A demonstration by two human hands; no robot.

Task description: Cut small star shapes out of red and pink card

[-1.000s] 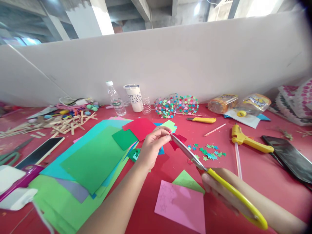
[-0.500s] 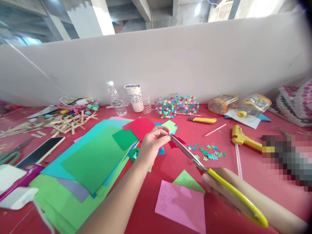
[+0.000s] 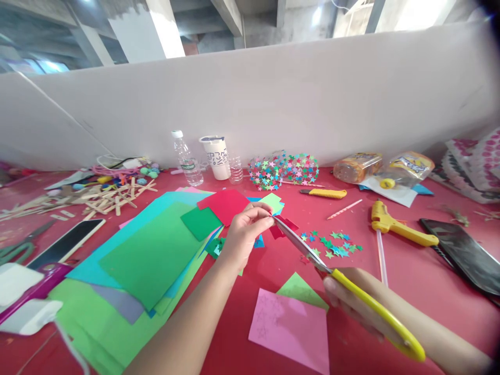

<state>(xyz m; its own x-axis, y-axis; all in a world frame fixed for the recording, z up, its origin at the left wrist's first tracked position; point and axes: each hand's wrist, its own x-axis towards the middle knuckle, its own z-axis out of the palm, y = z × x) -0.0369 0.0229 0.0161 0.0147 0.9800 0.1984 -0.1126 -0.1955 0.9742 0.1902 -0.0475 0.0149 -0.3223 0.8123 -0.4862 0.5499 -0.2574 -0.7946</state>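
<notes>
My right hand is wrapped round the yellow handles of a pair of scissors. The blades point up and left, and their tips meet the fingertips of my left hand. Between thumb and fingers that hand pinches a small piece of red paper, mostly hidden. Below the blades lies pink paper with pencilled stars, overlapping a green sheet. Small cut paper stars are scattered right of the blades. Red paper scraps lie just behind the blade tips.
Stacked coloured sheets cover the left side, beside a phone. At the back stand a water bottle, a white cup and star-filled containers. To the right are a utility knife, a glue gun and a black object.
The scissors' lower handle has shifted slightly left and up, closing a little. My left hand keeps its place at the blade tips.
</notes>
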